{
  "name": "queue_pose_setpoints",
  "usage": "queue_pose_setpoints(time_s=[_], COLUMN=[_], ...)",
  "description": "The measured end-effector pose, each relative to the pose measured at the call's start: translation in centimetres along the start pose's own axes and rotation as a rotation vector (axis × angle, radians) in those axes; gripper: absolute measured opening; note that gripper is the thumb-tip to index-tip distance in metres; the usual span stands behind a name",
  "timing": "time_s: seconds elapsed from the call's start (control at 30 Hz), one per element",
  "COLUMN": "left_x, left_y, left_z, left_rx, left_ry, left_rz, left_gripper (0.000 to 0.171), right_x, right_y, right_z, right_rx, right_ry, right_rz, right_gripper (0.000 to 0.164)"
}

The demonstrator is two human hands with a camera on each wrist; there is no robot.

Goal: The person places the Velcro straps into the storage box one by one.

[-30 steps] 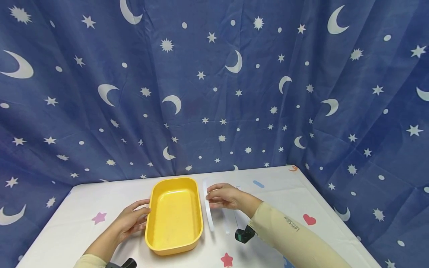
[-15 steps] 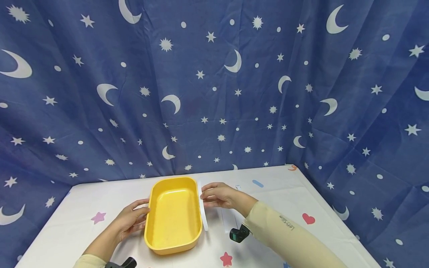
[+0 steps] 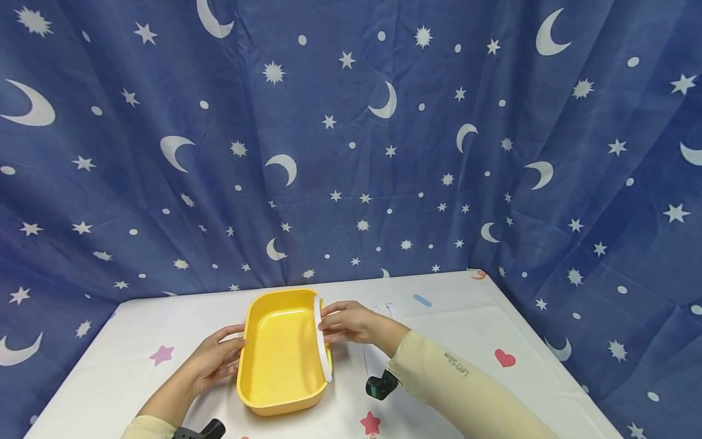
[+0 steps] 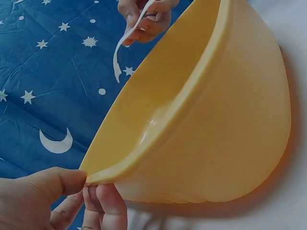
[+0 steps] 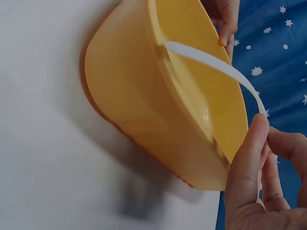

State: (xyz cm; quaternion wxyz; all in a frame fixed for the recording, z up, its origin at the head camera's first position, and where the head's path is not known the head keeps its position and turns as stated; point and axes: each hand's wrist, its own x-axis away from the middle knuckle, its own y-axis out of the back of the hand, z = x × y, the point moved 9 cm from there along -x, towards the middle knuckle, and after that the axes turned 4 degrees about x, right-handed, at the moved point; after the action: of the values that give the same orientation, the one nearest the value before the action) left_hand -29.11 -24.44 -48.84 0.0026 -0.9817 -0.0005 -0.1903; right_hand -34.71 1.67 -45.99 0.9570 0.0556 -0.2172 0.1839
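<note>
A yellow oblong plastic tub (image 3: 285, 347) stands on the white tabletop. My left hand (image 3: 216, 360) is at its left side; in the left wrist view the thumb lies over the rim and curled fingers sit under it. Over the tub's right rim runs a narrow white curved strip (image 3: 322, 341), which my right hand (image 3: 351, 323) pinches between thumb and fingers. The right wrist view shows the strip (image 5: 211, 60) bowed, its far end right at the rim beside a notch. No contents show on the tub's floor.
The white cloth (image 3: 450, 366) has printed shapes, among them a red star (image 3: 370, 423), a red heart (image 3: 505, 358) and a purple star (image 3: 161, 355). A blue curtain (image 3: 351, 152) with moons and stars hangs behind and to both sides.
My right hand has moved left with the white strip, from beside the tub to over its right rim. The left hand keeps its place on the left rim, and the tub has barely shifted.
</note>
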Motion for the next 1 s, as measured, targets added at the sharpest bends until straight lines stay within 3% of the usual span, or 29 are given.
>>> queue_pose_setpoints(time_s=[0.3,1.0], left_x=[0.0,-0.2], left_y=[-0.1,-0.1], left_z=[0.1,0.1], left_rx=[0.020,0.022], left_ry=[0.012,0.001], left_rz=[0.025,0.039], left_gripper=[0.058,0.058], right_x=[0.3,-0.3], right_y=[-1.7,-3.1], right_z=[0.0,0.6], right_rx=[-0.009,-0.028], right_ry=[0.004,0.001], right_rz=[0.044,0.027], right_gripper=[0.023,0.023])
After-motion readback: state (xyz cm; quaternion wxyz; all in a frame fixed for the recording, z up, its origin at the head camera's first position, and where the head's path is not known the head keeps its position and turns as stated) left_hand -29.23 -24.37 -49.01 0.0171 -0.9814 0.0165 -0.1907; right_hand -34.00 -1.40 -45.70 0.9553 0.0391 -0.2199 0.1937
